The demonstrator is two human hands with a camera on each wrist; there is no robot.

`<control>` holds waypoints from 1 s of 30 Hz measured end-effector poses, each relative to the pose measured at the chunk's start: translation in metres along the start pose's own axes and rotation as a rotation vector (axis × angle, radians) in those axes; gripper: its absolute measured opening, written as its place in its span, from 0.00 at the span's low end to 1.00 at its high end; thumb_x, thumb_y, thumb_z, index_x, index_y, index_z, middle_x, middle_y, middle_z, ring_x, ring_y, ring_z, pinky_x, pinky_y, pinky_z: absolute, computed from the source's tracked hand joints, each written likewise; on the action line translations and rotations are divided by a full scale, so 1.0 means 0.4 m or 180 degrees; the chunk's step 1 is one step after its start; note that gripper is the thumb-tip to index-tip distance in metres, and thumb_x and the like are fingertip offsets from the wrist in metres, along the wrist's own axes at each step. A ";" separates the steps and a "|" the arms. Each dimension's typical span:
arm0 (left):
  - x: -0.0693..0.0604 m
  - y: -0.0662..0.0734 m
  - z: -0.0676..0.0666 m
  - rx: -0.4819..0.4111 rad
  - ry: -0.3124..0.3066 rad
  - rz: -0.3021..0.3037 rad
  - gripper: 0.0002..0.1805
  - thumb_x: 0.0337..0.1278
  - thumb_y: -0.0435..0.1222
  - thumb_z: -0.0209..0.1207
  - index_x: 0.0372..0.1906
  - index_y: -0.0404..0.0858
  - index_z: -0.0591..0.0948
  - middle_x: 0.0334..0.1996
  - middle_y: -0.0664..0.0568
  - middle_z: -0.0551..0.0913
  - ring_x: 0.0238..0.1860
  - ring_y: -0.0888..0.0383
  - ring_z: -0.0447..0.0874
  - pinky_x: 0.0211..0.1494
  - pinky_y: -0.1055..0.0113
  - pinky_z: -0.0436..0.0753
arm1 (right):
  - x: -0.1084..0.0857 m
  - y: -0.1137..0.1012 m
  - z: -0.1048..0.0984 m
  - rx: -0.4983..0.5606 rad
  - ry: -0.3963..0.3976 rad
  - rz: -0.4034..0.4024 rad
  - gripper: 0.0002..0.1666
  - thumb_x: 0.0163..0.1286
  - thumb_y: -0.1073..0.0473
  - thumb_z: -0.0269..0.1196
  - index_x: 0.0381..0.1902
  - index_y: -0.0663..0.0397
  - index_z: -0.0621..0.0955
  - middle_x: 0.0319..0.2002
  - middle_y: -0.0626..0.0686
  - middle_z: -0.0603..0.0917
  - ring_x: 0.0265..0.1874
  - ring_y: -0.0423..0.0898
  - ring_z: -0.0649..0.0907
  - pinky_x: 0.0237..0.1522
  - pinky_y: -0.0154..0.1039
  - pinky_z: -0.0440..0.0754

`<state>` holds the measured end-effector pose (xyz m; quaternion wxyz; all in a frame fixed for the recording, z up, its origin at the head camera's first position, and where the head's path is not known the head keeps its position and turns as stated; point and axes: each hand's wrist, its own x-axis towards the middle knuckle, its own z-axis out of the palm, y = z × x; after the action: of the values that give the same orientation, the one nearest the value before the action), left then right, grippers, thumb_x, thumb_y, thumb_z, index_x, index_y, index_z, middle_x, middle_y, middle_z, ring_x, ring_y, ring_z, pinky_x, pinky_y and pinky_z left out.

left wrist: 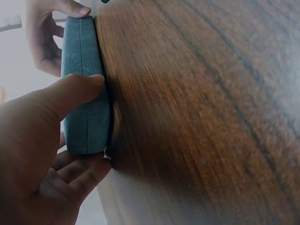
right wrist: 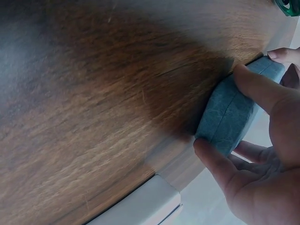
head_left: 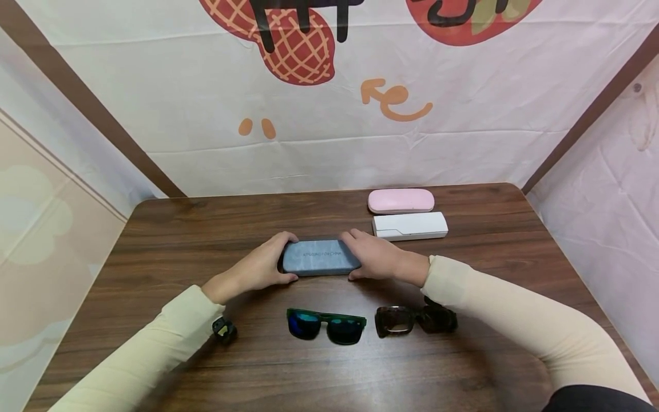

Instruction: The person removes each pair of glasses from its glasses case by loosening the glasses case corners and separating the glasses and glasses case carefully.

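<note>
A closed blue-grey glasses case (head_left: 320,258) lies at the middle of the table, dark lettering on its lid. The left hand (head_left: 259,264) grips its left end, thumb on the near side and fingers round the end. At the right end the right hand (head_left: 378,257) holds it the same way. In the left wrist view the case (left wrist: 84,112) shows its side seam, with the left thumb across it. The right wrist view has the case (right wrist: 227,112) between the right thumb and fingers, its underside at the table surface.
Nearer on the wooden table (head_left: 247,377) lie green-framed sunglasses (head_left: 326,327) and dark brown-framed glasses (head_left: 399,320). A white case (head_left: 410,226) and a pink case (head_left: 400,201) stand behind, to the right. A small black object (head_left: 224,329) is beside the left sleeve. A printed cloth hangs behind.
</note>
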<state>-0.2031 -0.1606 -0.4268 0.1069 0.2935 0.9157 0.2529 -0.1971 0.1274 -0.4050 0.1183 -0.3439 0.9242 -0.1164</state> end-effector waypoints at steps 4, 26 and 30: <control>-0.001 -0.002 0.004 -0.0010 0.0029 0.0015 0.40 0.51 0.40 0.76 0.65 0.33 0.68 0.59 0.41 0.75 0.58 0.48 0.77 0.60 0.50 0.77 | 0.004 -0.004 0.000 0.0039 -0.0018 0.0052 0.47 0.60 0.50 0.77 0.69 0.63 0.67 0.59 0.62 0.75 0.53 0.52 0.80 0.53 0.48 0.81; 0.004 0.000 0.006 -0.0063 0.0008 0.0039 0.40 0.51 0.36 0.76 0.65 0.32 0.66 0.59 0.39 0.73 0.56 0.49 0.76 0.58 0.50 0.77 | 0.048 0.038 -0.054 0.0552 -0.0328 0.0099 0.43 0.55 0.50 0.79 0.65 0.60 0.77 0.60 0.57 0.82 0.55 0.48 0.81 0.56 0.44 0.79; 0.009 -0.004 0.007 -0.0143 -0.0011 0.0003 0.41 0.51 0.37 0.77 0.65 0.33 0.65 0.60 0.41 0.72 0.57 0.49 0.75 0.59 0.51 0.77 | 0.057 0.051 -0.073 0.0744 -0.0490 0.0125 0.43 0.55 0.51 0.79 0.65 0.61 0.77 0.60 0.57 0.82 0.54 0.47 0.81 0.56 0.44 0.79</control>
<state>-0.2058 -0.1587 -0.4301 0.1149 0.2919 0.9094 0.2730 -0.2351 0.1314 -0.3866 0.2303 -0.3176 0.8991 -0.1943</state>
